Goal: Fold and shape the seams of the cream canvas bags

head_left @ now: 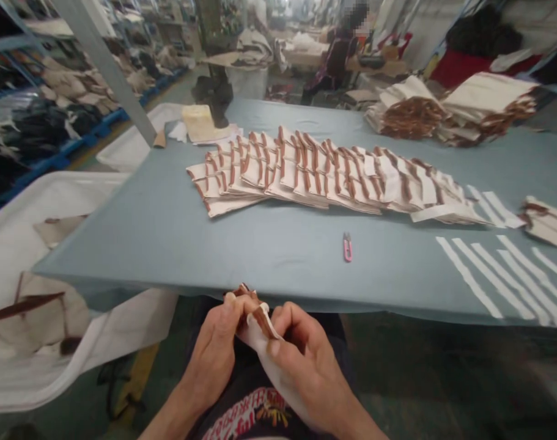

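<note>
In front of my lap, just below the table's near edge, both hands grip a cream cloth piece with brown trim (260,342). My left hand (214,345) is closed round its left side, with the brown edge bunched at the fingers. My right hand (308,360) pinches the trimmed edge on the other side, thumb on top. The lower part of the cloth hangs pale between the hands, and the palms hide some of it. Pink-handled thread snips (348,248) lie on the table beyond my right hand.
Across the blue-covered table (168,244) runs an overlapping row of brown-trimmed cream cloth pieces (296,168). White strips (473,278) lie at the right. Cloth stacks (484,101) and a yellowish block (198,122) are farther back. A white bin (71,180) stands left; a person (335,58) is beyond.
</note>
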Motion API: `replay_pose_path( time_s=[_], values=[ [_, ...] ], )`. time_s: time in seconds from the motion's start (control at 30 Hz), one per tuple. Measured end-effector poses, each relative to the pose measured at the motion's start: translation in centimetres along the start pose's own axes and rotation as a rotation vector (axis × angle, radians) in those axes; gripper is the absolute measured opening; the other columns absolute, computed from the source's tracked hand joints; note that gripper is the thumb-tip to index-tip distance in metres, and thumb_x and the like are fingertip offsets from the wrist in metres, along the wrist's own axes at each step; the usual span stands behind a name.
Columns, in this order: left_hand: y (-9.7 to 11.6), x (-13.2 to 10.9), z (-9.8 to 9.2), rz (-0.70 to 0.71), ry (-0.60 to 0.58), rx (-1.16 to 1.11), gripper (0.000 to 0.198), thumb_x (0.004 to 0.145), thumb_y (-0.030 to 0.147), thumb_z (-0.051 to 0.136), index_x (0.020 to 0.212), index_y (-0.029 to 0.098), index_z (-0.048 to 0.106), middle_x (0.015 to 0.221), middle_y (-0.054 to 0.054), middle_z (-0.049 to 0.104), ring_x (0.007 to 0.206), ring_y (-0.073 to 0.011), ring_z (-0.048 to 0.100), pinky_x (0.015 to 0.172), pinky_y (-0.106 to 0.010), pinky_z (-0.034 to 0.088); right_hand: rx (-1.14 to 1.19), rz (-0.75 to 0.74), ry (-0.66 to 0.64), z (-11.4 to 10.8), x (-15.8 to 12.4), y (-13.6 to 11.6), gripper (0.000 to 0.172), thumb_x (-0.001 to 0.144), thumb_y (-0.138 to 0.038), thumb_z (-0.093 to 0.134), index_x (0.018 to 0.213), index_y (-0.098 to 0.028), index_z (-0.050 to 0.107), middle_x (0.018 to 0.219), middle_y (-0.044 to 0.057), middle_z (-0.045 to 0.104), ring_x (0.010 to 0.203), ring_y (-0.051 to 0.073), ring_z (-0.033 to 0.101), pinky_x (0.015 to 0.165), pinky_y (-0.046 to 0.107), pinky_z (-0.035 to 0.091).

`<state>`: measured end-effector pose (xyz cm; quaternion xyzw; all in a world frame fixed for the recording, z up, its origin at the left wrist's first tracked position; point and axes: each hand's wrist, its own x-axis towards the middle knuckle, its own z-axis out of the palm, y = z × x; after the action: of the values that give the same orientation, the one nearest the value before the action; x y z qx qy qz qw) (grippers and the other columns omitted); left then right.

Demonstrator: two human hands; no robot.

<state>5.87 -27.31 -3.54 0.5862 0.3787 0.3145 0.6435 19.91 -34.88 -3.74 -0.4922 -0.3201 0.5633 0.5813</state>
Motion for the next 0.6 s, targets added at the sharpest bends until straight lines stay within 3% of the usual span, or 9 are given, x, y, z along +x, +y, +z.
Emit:
replay_pose_path(
  time_s=[0.07,0.13,0.2,0.27,0.33,0.47,0.53,0.6],
  values=[
    [1.2,0.0,-1.1,0.035,-0.099,0.124,0.062,0.107,0.061,0.036,0.074,0.018,0.065,0.072,-0.001,0.058,0.07,-0.0169,0.051,0.07,-0.028,0.043,-0.145,-0.01,-0.007,0.1,0.1,-0.3,0.034,0.09,-0.046,0.066,0.075,-0.023,0.046,0.07,-0.005,0.044,0.062,0.012,0.039,0.06,0.026,0.037],
    [2.1,0.2,-1.9,0.029,-0.165,0.272,0.041,0.102,0.048,0.052,0.076,0.018,0.064,0.073,0.001,0.058,0.07,-0.0158,0.05,0.067,-0.027,0.041,-0.363,-0.096,0.023,0.2,0.3,-0.3,0.029,0.093,-0.037,0.062,0.074,-0.023,0.045,0.068,-0.005,0.044,0.06,0.012,0.041,0.059,0.026,0.036],
    [2.4,0.4,-2.3,0.005,-0.193,0.377,0.029,0.097,0.034,0.058,0.073,0.018,0.061,0.071,0.002,0.057,0.068,-0.0145,0.049,0.064,-0.026,0.037,-0.606,-0.236,0.078,0.5,0.5,-0.1,0.025,0.092,-0.027,0.06,0.073,-0.022,0.045,0.066,-0.005,0.046,0.058,0.011,0.043,0.057,0.026,0.034],
    [2.0,0.5,-2.4,0.0,-0.175,0.409,0.029,0.095,0.029,0.055,0.067,0.019,0.055,0.068,0.003,0.054,0.067,-0.0141,0.047,0.063,-0.026,0.036,-0.766,-0.355,0.134,1.0,0.5,0.3,0.023,0.09,-0.021,0.059,0.072,-0.022,0.046,0.065,-0.005,0.049,0.056,0.011,0.045,0.057,0.026,0.033],
    [1.1,0.2,-2.1,0.016,-0.101,0.392,0.03,0.094,0.03,0.052,0.065,0.02,0.05,0.065,0.003,0.05,0.065,-0.0141,0.045,0.061,-0.026,0.036,-0.775,-0.36,0.13,1.5,0.2,0.8,0.022,0.092,-0.022,0.059,0.073,-0.022,0.048,0.065,-0.005,0.052,0.056,0.01,0.047,0.056,0.026,0.034],
    [-0.3,-0.7,-1.5,0.065,0.062,0.243,0.03,0.093,0.035,0.048,0.066,0.023,0.043,0.064,0.004,0.043,0.059,-0.0135,0.04,0.056,-0.026,0.035,-0.532,-0.149,-0.038,1.6,-0.6,1.0,0.027,0.099,-0.041,0.062,0.082,-0.021,0.056,0.069,-0.003,0.058,0.06,0.012,0.053,0.059,0.024,0.044],
    [-0.1,-0.8,-1.6,0.094,0.047,0.206,0.031,0.094,0.035,0.048,0.067,0.023,0.041,0.064,0.005,0.042,0.058,-0.0128,0.038,0.055,-0.025,0.033,-0.487,-0.164,-0.073,0.7,-0.5,0.4,0.028,0.099,-0.047,0.063,0.087,-0.021,0.061,0.076,-0.001,0.063,0.067,0.014,0.058,0.064,0.026,0.049],
    [0.8,-0.7,-2.0,0.116,-0.032,0.236,0.032,0.095,0.033,0.05,0.066,0.022,0.042,0.064,0.005,0.042,0.058,-0.0122,0.036,0.055,-0.025,0.032,-0.51,-0.296,-0.063,-0.3,0.3,-0.7,0.03,0.099,-0.051,0.063,0.096,-0.021,0.065,0.086,0.002,0.068,0.078,0.018,0.064,0.073,0.029,0.053]
  ],
)
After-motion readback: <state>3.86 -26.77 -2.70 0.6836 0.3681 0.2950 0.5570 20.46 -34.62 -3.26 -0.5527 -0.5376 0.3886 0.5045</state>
